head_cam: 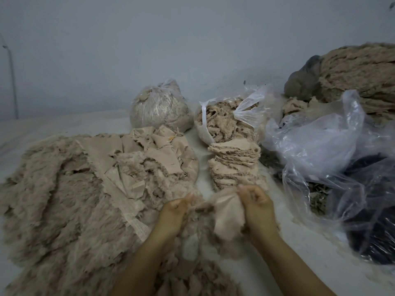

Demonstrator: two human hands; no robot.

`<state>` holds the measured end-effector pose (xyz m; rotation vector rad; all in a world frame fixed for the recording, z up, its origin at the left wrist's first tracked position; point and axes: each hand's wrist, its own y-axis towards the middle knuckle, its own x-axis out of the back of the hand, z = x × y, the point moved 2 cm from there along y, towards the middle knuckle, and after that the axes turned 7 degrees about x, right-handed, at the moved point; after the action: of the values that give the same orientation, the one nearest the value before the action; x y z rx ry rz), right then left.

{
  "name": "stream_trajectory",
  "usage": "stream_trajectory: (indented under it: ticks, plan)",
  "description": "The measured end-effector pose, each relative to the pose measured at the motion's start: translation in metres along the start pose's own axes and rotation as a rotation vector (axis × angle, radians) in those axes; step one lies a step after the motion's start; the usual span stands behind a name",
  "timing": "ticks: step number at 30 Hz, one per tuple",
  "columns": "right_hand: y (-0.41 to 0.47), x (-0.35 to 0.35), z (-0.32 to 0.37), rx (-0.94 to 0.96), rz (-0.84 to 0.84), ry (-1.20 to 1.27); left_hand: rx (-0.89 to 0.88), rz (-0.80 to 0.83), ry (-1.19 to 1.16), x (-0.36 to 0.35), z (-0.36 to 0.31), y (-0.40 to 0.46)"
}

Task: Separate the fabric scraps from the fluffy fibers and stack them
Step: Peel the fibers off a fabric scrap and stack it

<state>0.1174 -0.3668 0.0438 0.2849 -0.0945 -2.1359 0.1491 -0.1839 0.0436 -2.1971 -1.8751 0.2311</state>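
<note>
Hands meet low in the centre of the work surface [64, 129], both closed around material. The person's left hand [175, 207] has its fingers curled into a tuft of fluffy fibers [201, 207], and the right hand [255, 201] has its fingers curled into a beige fabric scrap [224, 218], which hangs down between the two forearms with its smooth backing facing the viewer. The tuft and the scrap touch between the two fists. Directly beyond the right hand stands a stack of fabric scraps [234, 165], layered flat one on another with ragged edges and leaning slightly; the knuckles of the right hand are just in front of its base. To the left lies a broad heap of unsorted fluffy material [59, 195], with loose backing pieces [154, 150] scattered over its far right part. Behind the stack sits an open clear plastic bag [224, 118] filled with beige fibers, and to its left a tied clear bag [158, 107], also filled with pale material. At the right edge of the surface a large crumpled clear plastic bag [324, 146] covers dark material [372, 227]. Behind it, against the grey wall [149, 39], rests a large bundle of tan fiber [361, 75] beside a dark bag [303, 82].
</note>
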Motion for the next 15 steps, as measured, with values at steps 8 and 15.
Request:
stream_trajectory:
  ticks: [8, 15]
  plan:
    - [0.021, 0.041, -0.023, -0.055, -0.111, -0.439, 0.066, 0.045, 0.157, 0.015, 0.013, 0.002]
    - [0.005, 0.035, -0.014, 0.484, 0.073, -0.920, -0.204, 0.330, 0.598, -0.024, 0.024, -0.004]
